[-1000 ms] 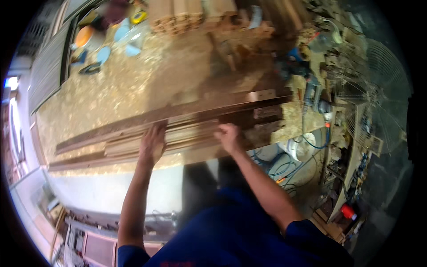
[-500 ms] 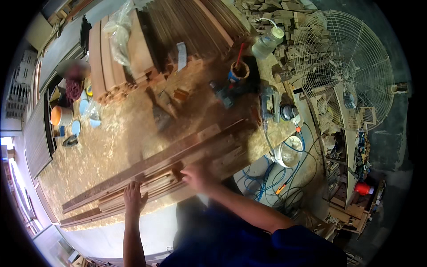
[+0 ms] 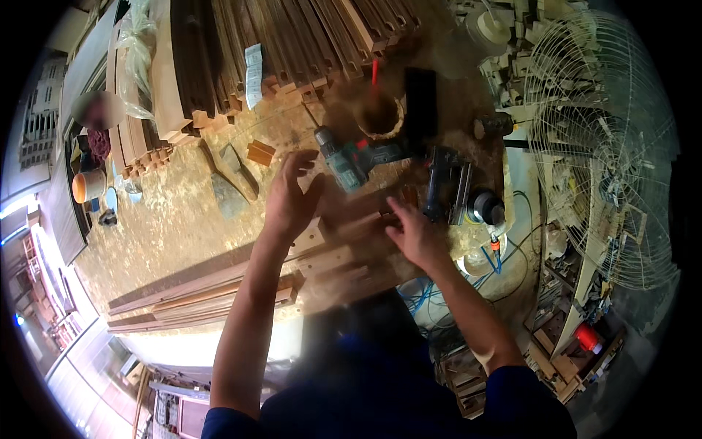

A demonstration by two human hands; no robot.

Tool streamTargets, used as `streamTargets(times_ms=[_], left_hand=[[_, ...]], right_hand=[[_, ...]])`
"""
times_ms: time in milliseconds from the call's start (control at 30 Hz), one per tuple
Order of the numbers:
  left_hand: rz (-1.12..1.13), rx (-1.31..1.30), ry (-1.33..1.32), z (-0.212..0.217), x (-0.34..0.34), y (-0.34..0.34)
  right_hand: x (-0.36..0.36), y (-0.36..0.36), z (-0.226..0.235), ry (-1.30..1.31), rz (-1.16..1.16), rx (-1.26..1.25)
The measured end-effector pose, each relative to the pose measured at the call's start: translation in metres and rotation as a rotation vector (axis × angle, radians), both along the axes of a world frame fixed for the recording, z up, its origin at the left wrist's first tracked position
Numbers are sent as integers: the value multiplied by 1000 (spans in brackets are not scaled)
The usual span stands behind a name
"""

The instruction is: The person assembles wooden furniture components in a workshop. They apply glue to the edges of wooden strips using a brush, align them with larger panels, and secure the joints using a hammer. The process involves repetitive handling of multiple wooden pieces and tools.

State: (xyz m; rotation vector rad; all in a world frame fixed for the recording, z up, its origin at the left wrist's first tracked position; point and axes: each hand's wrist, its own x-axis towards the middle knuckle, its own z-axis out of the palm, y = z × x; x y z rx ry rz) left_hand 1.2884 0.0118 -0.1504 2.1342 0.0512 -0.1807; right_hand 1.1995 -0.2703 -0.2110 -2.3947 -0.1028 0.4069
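My left hand (image 3: 291, 199) hovers over the workbench (image 3: 172, 212), fingers apart and nothing in it, just left of a green and black cordless drill (image 3: 345, 167). Further right, my right hand (image 3: 418, 235) has its thumb and fingers spread, above the right ends of the long boards and close to a nail gun (image 3: 439, 179). Dark wooden boards (image 3: 316, 235) run along the bench's near edge below my hands. Beside them, at the left, is a bundle of thin wooden strips (image 3: 219, 296). Whether the right fingertips touch wood is unclear.
Stacked wooden profiles (image 3: 292, 44) fill the far side. A scraper (image 3: 227, 192), a cup (image 3: 380, 117), a hammer (image 3: 493, 126) and a round sander (image 3: 485, 208) lie about. Blue hoses (image 3: 420, 296) hang at the right, near a large wire-guarded fan (image 3: 607, 146).
Both hands have left the wooden strips and moved farther out over the bench, to the right. The view has shifted toward the drill and nail gun.
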Motion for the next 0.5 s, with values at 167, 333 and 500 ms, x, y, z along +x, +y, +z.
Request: streamTargets(times_ms=[167,333,500], left_hand=[[-23,56,-27,-6,32,-18],[-126,10,22,-33,80,-57],[-216,211,-165,-72,102,-82]], right_hand=[[-8,10,-22,-21,239,-96],[0,20,-11,-44,305,-67],[13,14,15,20,285,56]])
